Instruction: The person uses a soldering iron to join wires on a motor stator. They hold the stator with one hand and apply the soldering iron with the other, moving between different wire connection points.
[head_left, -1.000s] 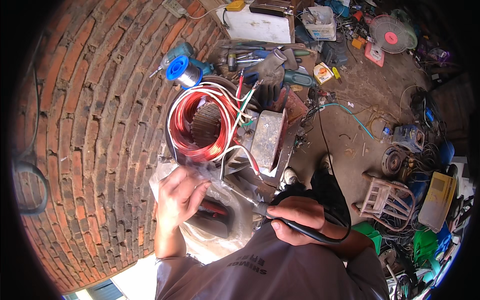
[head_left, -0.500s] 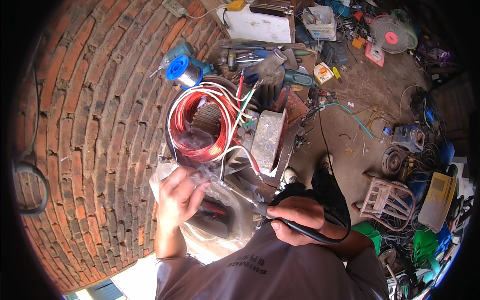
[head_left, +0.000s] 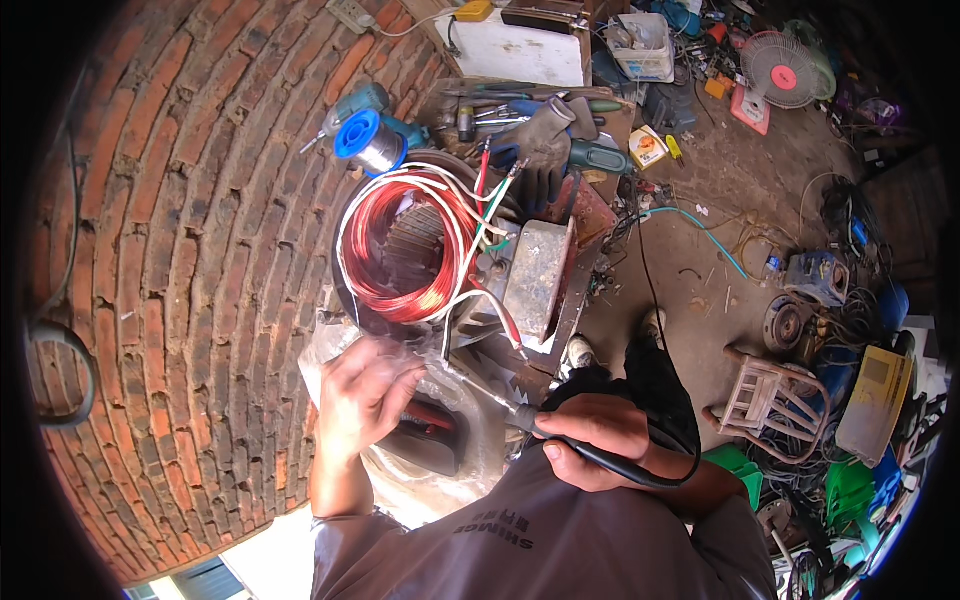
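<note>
My right hand (head_left: 597, 440) is closed around the black handle of a soldering iron (head_left: 527, 416). The iron's metal tip points up and left, close to the dark end of a lead hanging from a motor stator. Red copper windings (head_left: 430, 295) and white-sleeved leads ring that stator (head_left: 413, 240). My left hand (head_left: 366, 390) is pinched just left of the iron's tip, on what looks like thin solder wire; its fingers hide most of it. Wisps of smoke drift near the fingertips. Above the stator sits a blue spool of solder (head_left: 371, 143).
A dark tool with red parts (head_left: 428, 437) lies on clear plastic sheeting below my hands. Right of the stator stands a worn metal box (head_left: 538, 278). Gloves (head_left: 543, 150) and hand tools lie beyond. A brick wall (head_left: 190, 280) rises at left; a wooden chair (head_left: 775, 400) is at right.
The smoke over the windings has thinned and sits lower, near my left hand. My left fingers have shifted very slightly; the right hand and the iron hold their place.
</note>
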